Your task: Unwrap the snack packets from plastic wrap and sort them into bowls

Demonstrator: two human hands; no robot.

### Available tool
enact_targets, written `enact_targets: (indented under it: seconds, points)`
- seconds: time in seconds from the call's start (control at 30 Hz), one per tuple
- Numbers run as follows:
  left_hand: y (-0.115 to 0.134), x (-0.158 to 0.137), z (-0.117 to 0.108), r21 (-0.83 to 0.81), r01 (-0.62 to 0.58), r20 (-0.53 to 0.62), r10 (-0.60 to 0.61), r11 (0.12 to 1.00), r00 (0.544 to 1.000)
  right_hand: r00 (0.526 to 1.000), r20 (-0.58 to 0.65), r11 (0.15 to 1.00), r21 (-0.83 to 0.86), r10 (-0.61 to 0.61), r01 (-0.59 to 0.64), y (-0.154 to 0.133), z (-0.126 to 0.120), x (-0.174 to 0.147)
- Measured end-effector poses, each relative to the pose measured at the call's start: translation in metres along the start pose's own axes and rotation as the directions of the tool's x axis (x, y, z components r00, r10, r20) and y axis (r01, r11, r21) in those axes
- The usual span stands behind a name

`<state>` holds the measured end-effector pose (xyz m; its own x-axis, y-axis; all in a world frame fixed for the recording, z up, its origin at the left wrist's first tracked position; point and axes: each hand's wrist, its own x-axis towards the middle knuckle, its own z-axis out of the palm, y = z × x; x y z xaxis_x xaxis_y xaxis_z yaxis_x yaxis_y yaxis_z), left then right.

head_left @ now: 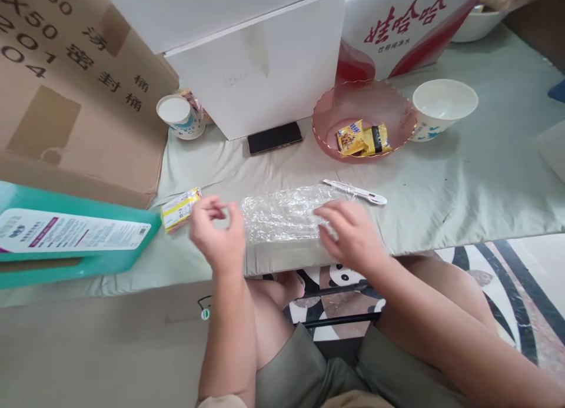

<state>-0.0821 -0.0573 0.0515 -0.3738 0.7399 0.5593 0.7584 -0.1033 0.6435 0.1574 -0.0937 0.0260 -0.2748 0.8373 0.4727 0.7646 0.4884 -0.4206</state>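
A crinkled sheet of clear plastic film (282, 215) lies flat near the front edge of the cloth-covered table. My left hand (218, 234) is at its left end, fingers curled with a gap between thumb and forefinger, nothing visible between them. Over the film's right end is my right hand (351, 234), thumb and fingers apart; whether its fingertips touch the film I cannot tell. Just beyond the right hand lies a white utility knife (362, 193), partly over the film's edge. A small yellow and white wrapped packet (180, 210) sits just left of my left hand.
A pink glass bowl (322, 128) with yellow snack packets stands behind, beside a paper cup (444, 108). A black phone (274, 138) lies before a white box (273, 72). Another cup (180, 120), a cardboard carton (79, 119) and a green jug (145, 225) stand left.
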Motion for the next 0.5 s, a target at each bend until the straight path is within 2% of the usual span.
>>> enact_targets:
  seconds: [0.03, 0.07, 0.1, 0.13, 0.17, 0.2, 0.3, 0.4, 0.5]
  points:
    - [0.008, -0.007, 0.005, -0.082, -0.085, 0.135, 0.096, 0.993, 0.986, 0.992, 0.111, 0.998, 0.044, -0.053, 0.048, -0.005, 0.003, -0.001]
    - [0.015, -0.015, 0.01, -0.131, -0.161, 0.321, 0.196, 0.978, 0.927, 0.975, 0.209, 0.996, 0.065, -0.073, 0.061, -0.008, 0.006, -0.004]
    - [0.018, -0.021, 0.016, -0.159, -0.209, 0.445, 0.259, 0.965, 0.857, 0.955, 0.289, 0.997, 0.063, -0.068, 0.052, -0.01, 0.009, -0.007]
    - [0.019, -0.026, 0.021, -0.162, -0.215, 0.525, 0.269, 0.963, 0.807, 0.938, 0.343, 0.998, 0.049, -0.056, 0.042, -0.01, 0.01, -0.011]
    - [0.016, -0.028, 0.026, -0.148, -0.202, 0.569, 0.25, 0.968, 0.783, 0.923, 0.382, 0.999, 0.033, -0.043, 0.033, -0.01, 0.009, -0.015]
    - [0.012, -0.028, 0.028, -0.133, -0.171, 0.581, 0.217, 0.976, 0.784, 0.911, 0.411, 0.999, 0.021, -0.037, 0.031, -0.009, 0.008, -0.018]
    - [-0.006, -0.017, 0.026, -0.132, 0.002, 0.502, 0.065, 0.991, 0.862, 0.889, 0.455, 0.998, -0.02, -0.05, 0.067, -0.008, 0.002, -0.026]
    - [-0.022, -0.001, 0.017, -0.171, 0.199, 0.308, -0.14, 0.965, 0.941, 0.893, 0.447, 0.988, -0.114, -0.046, 0.108, -0.015, 0.002, -0.031]
    - [-0.029, 0.008, 0.014, -0.238, 0.307, 0.162, -0.274, 0.921, 0.948, 0.903, 0.426, 0.978, -0.155, -0.062, 0.14, -0.024, 0.007, -0.034]
